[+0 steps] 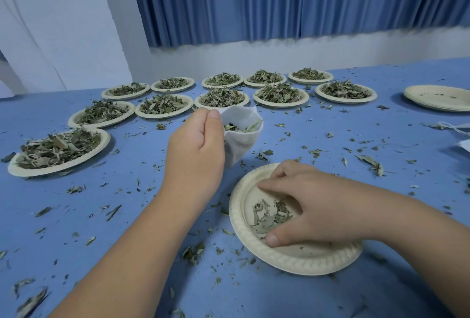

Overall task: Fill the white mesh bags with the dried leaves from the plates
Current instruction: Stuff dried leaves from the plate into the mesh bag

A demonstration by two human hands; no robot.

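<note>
Open white mesh bag (241, 134) above nearly-emptied plate (292, 256).
</note>
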